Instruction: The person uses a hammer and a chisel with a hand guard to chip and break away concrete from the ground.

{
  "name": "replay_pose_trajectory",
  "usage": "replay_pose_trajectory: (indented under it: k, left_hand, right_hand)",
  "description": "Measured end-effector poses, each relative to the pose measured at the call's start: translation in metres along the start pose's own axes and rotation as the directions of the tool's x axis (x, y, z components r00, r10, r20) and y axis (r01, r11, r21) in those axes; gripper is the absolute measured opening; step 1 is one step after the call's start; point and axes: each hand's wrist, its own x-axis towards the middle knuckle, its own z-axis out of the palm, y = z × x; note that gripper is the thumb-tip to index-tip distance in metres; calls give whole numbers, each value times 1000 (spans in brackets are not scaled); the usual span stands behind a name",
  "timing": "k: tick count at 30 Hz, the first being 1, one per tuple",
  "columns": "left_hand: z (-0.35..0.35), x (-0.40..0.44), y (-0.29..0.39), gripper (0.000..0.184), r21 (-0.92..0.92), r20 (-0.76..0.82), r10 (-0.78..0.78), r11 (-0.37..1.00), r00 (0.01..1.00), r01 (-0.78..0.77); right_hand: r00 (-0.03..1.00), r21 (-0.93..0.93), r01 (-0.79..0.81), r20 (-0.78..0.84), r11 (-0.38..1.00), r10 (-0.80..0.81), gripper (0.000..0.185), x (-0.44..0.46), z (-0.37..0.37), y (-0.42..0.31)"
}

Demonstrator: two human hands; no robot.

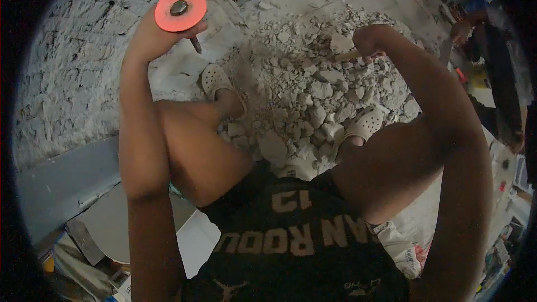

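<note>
Gripping the chisel (196,45) at eleven o'clock, the left hand (156,38) is wrapped beneath its pink guard (168,21); the right hand (373,42), toward half past one, is clamped on a pale handle (348,55), far end blurred; a glancing strike could miss the guard, and loose rubble (320,89) near one o'clock could roll under the clogs (215,80).

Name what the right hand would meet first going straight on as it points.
Probably the rubble: the right hand points forward and left over it, though its height above is unclear.
</note>
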Motion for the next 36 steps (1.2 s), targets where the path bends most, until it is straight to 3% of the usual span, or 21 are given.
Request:
replay_pose_trajectory:
  k: [1, 4, 8, 11, 13, 17, 20, 23, 25, 26, 28, 29, 31, 35, 36]
  left_hand:
    - [0, 1, 2, 39, 17, 5, -24, 1000, 1000, 24]
    - [0, 2, 3, 38, -9, 39, -76, 997, 996, 77]
    - [1, 4, -2, 35, 3, 33, -54, 999, 998, 54]
    - [1, 9, -8, 33, -90, 38, -40, 995, 998, 43]
    - [-1, 7, -4, 31, -114, 62, -79, 990, 995, 85]
    - [-5, 4, -10, 31, -48, 28, -38, 998, 999, 39]
    - [-11, 2, -18, 29, -149, 51, -107, 982, 993, 113]
    - [-16, -3, -14, 25, -190, -69, -140, 974, 988, 124]
    - [-21, -3, -8, 23, -185, -125, -150, 975, 981, 126]
    - [-22, -1, -10, 23, -192, -128, -153, 973, 980, 126]
    - [-24, 1, -18, 23, -174, -111, -112, 980, 988, 91]
    - [-25, 2, -21, 23, -178, -112, -115, 980, 987, 94]
    - [-26, 5, -23, 23, -248, -123, -57, 968, 991, 25]
    - [-25, 9, -23, 21, -319, -162, -131, 945, 978, 74]
    - [-21, 11, -25, 22, -363, -153, -127, 929, 980, 64]
  right_hand:
    - [1000, -108, 1, 28, 994, 2, 18, 0, -1, -2]
    - [996, -115, -47, -75, 992, 39, 18, -7, 2, -4]
    - [996, -87, -60, -75, 994, 54, 20, -18, 4, -3]
    - [991, -164, 4, -134, 986, -26, 20, -7, 10, 9]
    - [1000, -181, 6, -8, 983, -8, 23, -11, 6, 4]
    - [998, -192, 21, -48, 981, -31, 23, -36, 2, -3]
    - [999, -142, 46, -18, 989, -49, 18, -12, 9, 7]
    - [992, -30, -7, -127, 1000, 3, 26, -12, 10, 10]
    - [929, 242, 59, -367, 969, 35, 36, -31, 7, 1]
    - [930, 236, 54, -365, 970, 38, 36, -29, 7, 0]
    - [702, 192, 302, -708, 934, -81, 42, -24, 9, -9]
    - [704, 189, 300, -705, 935, -83, 42, -22, 8, -12]
    - [534, 123, 485, -826, 866, -181, 45, -27, -1, -29]
    - [490, 271, 547, -871, 792, -40, 44, -27, -22, -53]
    - [574, 304, 451, -818, 839, -12, 42, -19, -30, -54]
